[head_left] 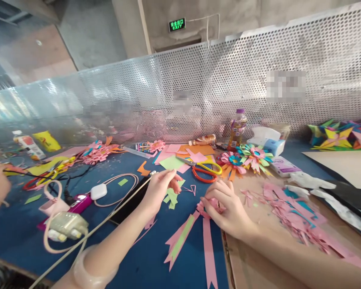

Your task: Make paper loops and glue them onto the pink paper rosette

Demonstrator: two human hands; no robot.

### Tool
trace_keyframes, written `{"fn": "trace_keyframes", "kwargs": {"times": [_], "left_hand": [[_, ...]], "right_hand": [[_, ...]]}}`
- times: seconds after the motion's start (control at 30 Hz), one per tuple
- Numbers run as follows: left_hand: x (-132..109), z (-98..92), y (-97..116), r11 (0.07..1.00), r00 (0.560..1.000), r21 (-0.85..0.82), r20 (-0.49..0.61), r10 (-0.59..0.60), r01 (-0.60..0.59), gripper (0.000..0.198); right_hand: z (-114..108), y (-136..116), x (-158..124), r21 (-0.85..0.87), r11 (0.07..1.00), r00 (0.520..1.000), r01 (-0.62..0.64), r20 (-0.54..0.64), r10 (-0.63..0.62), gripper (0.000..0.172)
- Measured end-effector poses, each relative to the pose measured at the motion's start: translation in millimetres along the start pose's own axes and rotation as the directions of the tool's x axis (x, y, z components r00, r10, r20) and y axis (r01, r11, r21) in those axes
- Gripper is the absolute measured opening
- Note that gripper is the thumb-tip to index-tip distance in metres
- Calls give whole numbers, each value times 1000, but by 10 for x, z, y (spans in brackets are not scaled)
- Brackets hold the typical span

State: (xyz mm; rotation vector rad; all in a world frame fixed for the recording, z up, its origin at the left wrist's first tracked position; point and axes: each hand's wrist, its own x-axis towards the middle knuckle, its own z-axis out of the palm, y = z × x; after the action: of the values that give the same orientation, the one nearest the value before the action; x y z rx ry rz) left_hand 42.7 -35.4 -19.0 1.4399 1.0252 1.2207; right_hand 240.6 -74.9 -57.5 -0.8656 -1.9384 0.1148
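The left hand (162,185) hovered, fingers half-curled, contents unclear, while the arched right hand (230,209) pinched a pink rosette (200,208) between bent fingers.

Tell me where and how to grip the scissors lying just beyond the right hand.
Take the scissors by the red and yellow handle loops, probably best from the near right. They lie flat with the loops turned that way, next to the right hand, while the blades point left and away over paper sheets.
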Motion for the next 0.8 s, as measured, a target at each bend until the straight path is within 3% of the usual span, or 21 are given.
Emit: {"fn": "trace_keyframes", "kwargs": {"times": [0.17,0.33,0.6,0.8], "left_hand": [[37,0,-56,1000,999,3,-37,12,-12,31],[68,-19,-98,999,997,7,-70,32,-31,30],[56,-23,-81,999,997,18,-71,39,-38,31],[44,-68,-58,999,995,16,-91,29,-28,32]], "right_hand": [[5,-12,-9,-51,991,991,124,53,-121,14],[18,4,-22,-102,982,985,159,80,-151,13],[22,24,-10,-73,989,990,127,78,-122,13],[18,33,-7,-5,1000,1000,-11,18,11,17]]}}
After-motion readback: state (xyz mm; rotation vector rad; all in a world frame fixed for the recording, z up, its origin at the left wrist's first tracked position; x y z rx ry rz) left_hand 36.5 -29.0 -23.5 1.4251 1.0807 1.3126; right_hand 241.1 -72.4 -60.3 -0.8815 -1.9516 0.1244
